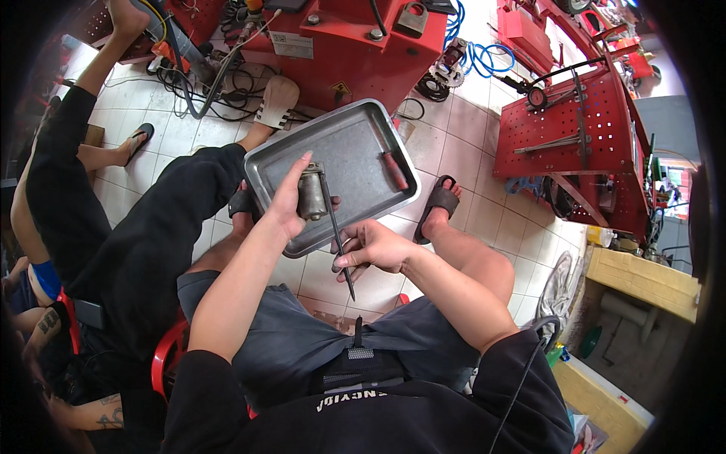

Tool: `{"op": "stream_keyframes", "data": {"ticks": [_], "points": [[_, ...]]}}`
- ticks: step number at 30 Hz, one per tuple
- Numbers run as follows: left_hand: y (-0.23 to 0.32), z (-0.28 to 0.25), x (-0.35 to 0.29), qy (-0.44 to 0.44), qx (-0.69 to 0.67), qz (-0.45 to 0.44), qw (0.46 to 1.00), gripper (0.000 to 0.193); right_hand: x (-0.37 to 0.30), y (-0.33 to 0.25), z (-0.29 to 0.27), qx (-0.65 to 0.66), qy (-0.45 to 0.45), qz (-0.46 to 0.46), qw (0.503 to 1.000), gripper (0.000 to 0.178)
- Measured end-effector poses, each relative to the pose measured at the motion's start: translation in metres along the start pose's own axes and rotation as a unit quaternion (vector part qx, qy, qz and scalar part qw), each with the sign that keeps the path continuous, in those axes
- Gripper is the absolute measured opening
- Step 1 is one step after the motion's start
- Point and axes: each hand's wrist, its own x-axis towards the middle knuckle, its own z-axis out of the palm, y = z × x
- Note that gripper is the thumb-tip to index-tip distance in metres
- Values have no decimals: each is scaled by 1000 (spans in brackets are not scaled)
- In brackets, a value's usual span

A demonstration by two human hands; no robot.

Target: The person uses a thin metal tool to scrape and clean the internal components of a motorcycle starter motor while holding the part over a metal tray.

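My left hand (287,200) is closed round a small metal cylinder (311,195), greyish and worn, with a capped upper end; it looks like a small motor, but I cannot be sure. In the fingers of my right hand (372,248) is a slim dark rod (336,227), pinched near its lower end. The rod slants upward along the cylinder's right side; whether the two touch I cannot tell. Beneath my hands lies a grey metal tray (340,140), tilted in view. Inside it, at the right, rests a screwdriver with a red handle (394,172).
A red machine (333,57) stands beyond the tray, with cables on the floor to its left. To the right is a red perforated tool stand (567,136). Another person's dark-clothed leg (162,200) is close on my left. A yellowish board (643,284) stands at lower right.
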Motion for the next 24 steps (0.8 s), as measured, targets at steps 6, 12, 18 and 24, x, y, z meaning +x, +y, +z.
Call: {"op": "stream_keyframes", "data": {"ticks": [6,12,18,24], "points": [[-3,-5,4,16,-24,-8,1000,55,8,7,-3,-146,69,-37,986,40],[-2,-5,4,24,-21,-12,999,52,8,5,0,-33,-18,-37,999,40],[-2,-3,2,6,-4,-13,1000,58,-3,-6,6,23,-66,-22,997,49],[-5,0,3,3,-8,-21,1000,51,10,8,-6,-133,-14,-22,991,37]]}}
